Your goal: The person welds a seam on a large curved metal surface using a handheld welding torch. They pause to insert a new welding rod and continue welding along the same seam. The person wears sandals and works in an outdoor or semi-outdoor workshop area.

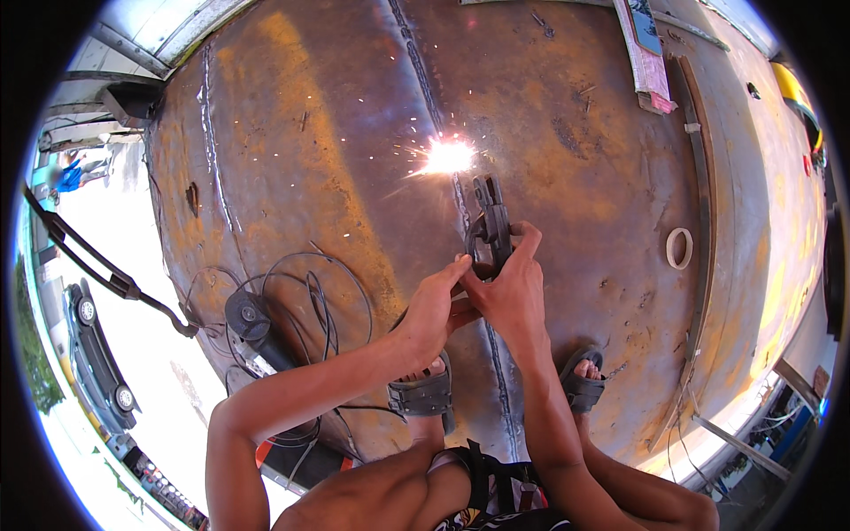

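My right hand [512, 296] is closed around a black welding electrode holder [496, 212], its jaws pointing away from me. My left hand [432, 305] is closed beside it, thumb and fingers at the handle's lower left side; part of its grip is hidden behind my right hand. Beyond the jaws burns a blinding white arc [450, 157], throwing sparks mostly to the left. The glare hides the electrode's tip. The arc sits on a weld seam [501, 385] that runs up the rusty steel plate [567, 257] between my sandalled feet.
An angle grinder [252, 319] lies among looped cables at the left. A tape-like ring [679, 249] and a long metal bar [701, 195] lie at the right. Far right, a phone [644, 26] rests on a pinkish beam [651, 80]. Beyond the plate's left edge stands a parked car [99, 354].
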{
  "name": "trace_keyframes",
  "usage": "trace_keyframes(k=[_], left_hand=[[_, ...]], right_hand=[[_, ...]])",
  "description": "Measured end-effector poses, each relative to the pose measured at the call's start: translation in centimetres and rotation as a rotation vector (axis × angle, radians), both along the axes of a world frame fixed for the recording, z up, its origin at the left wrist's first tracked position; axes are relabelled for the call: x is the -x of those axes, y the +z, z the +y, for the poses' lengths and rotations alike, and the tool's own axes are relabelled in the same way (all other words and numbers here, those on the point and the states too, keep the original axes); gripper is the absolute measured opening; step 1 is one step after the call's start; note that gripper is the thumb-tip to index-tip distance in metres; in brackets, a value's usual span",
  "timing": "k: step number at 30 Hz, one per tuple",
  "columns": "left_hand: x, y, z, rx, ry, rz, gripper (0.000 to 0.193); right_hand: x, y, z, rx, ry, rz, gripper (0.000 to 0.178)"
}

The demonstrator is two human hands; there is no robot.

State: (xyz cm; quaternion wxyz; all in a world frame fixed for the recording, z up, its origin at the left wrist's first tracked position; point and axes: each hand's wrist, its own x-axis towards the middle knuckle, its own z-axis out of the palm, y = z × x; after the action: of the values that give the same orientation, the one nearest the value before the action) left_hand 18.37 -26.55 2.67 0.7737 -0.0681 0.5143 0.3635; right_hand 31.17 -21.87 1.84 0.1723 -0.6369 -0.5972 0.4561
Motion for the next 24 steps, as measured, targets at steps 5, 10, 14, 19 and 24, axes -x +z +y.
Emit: trace_keyframes(k=[5, 10, 14, 19, 24], left_hand=[[-0.10, 0.34, 0.15, 0.010, -0.010, 0.021, 0.042], [-0.12, 0.19, 0.12, 0.022, -0.005, 0.024, 0.042], [-0.13, 0.11, 0.05, 0.024, -0.004, 0.025, 0.040], [-0.19, 0.31, 0.17, 0.030, 0.003, 0.030, 0.038], [-0.10, 0.29, 0.10, 0.025, 0.003, 0.029, 0.037]], right_hand=[[-0.10, -0.19, -0.03, -0.003, -0.005, 0.024, 0.077], [-0.16, -0.62, -0.17, -0.006, 0.003, 0.023, 0.076], [-0.07, -0.30, -0.10, 0.000, -0.002, 0.023, 0.077], [0.01, -0.19, -0.12, 0.007, -0.006, 0.036, 0.075], [0.12, -0.04, -0.06, 0.010, -0.004, 0.016, 0.075]])
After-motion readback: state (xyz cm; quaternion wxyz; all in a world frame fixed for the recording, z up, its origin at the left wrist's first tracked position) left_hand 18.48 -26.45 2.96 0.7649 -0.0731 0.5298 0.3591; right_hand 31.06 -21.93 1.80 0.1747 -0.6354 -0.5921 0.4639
